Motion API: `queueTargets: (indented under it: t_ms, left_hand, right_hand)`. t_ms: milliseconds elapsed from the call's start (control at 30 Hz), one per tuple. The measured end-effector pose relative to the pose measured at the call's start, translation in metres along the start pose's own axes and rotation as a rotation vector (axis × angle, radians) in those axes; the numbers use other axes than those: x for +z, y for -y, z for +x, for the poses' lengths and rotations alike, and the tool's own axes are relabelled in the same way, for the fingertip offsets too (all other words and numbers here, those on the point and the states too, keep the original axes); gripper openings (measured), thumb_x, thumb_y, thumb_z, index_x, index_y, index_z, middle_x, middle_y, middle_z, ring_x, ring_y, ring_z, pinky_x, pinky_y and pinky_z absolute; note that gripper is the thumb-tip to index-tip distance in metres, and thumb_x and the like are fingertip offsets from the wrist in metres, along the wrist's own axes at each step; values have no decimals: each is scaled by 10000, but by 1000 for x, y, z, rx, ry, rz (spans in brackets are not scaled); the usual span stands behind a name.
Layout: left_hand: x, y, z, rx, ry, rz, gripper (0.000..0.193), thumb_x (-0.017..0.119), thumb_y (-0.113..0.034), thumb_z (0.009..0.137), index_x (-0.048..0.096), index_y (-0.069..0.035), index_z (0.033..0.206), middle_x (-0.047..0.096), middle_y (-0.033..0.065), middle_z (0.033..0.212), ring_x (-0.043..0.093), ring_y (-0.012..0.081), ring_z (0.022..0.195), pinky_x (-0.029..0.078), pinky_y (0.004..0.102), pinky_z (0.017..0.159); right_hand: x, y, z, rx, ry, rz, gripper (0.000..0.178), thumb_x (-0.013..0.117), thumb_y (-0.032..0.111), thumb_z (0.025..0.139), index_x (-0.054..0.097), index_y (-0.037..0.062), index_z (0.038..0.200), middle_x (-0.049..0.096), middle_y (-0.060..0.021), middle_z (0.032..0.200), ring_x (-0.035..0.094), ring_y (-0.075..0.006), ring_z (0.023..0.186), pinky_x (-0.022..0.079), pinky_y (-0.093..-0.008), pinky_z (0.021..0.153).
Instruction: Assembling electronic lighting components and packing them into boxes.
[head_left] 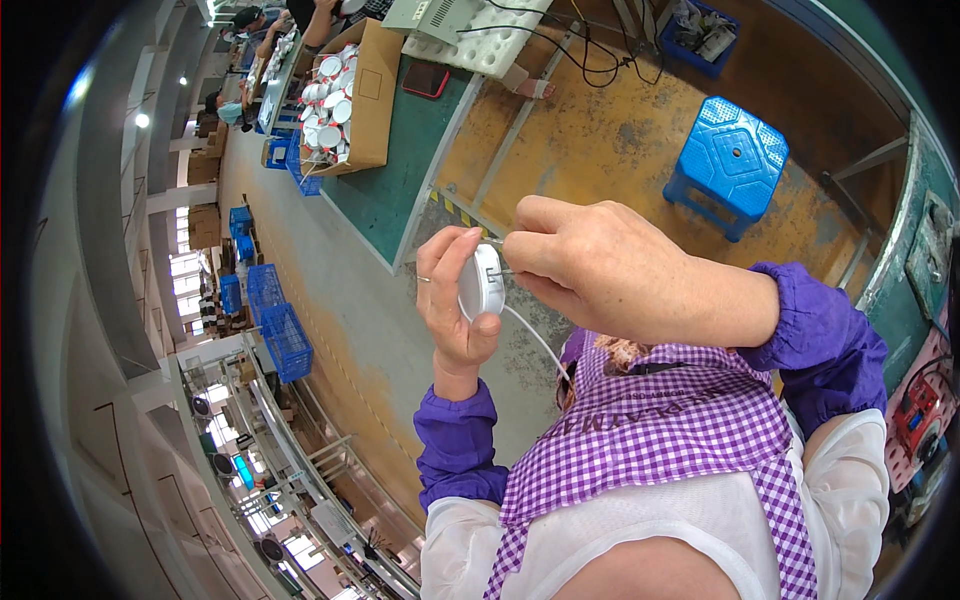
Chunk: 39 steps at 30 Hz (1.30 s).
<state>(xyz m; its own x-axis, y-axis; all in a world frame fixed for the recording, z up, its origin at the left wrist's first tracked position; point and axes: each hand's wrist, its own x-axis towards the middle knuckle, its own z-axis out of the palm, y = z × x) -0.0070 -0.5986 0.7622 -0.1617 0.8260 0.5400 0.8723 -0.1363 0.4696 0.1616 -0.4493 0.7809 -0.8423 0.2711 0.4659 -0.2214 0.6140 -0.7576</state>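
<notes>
My left hand [452, 300] grips a white round puck-like device [484, 284] by its edges, its rim facing my right hand. A dark slot-like opening or bracket shows on that rim. From the lower side of the device a white cable [540, 343] runs down toward my apron. My right hand [605, 262] is closed right beside the device, thumb and forefinger pinched together. A thin, metal-looking sliver shows between those fingers and the rim; the rest of it is hidden in the fist, so its kind is unclear.
A cardboard box [374, 100] of white round devices stands on a green table [390, 200] at the upper left, near a red-edged phone [426, 79]. A blue stool [735, 155] is beyond my right hand. Blue crates [285, 340] sit on the floor to the left. People work farther off.
</notes>
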Motion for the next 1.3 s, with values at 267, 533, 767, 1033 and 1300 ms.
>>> queueTargets:
  t_ms: [267,533,767,1033,1300]
  left_hand:
    - [0,0,0,46,14,38,733,548,-650,852,567,-23,1232,534,172,1154,557,286,998,478,385,814]
    - [9,28,-47,-257,174,311,644,770,-335,742,522,-88,1283,480,176,1162,486,350,1063,447,440,873]
    - [-34,202,-181,-717,162,644,640,720,-368,785,482,-106,1317,456,189,1195,448,368,1139,418,466,946]
    - [-148,393,-240,-850,245,766,708,711,-457,782,453,-99,1336,446,232,1186,457,407,1096,438,490,903]
    - [-175,479,-263,-703,542,764,808,688,-472,809,312,-167,1456,437,221,1216,454,402,1091,436,472,900]
  right_hand:
    - [4,-3,0,0,42,-86,161,657,41,727,624,-21,872,574,-149,873,643,-311,733,523,-394,621]
    - [37,-45,-8,199,47,117,101,667,48,751,617,6,829,581,-140,824,629,-318,727,507,-401,642]
    - [96,-80,-10,487,44,72,112,679,60,760,603,-16,788,580,-133,757,601,-271,663,471,-355,597]
    - [215,-140,-8,1049,-244,96,102,657,61,821,601,-10,772,531,2,614,497,-58,545,388,-250,488]
    - [330,-106,26,1255,-349,258,134,659,87,854,596,-5,779,554,-3,638,509,-63,509,382,-228,458]
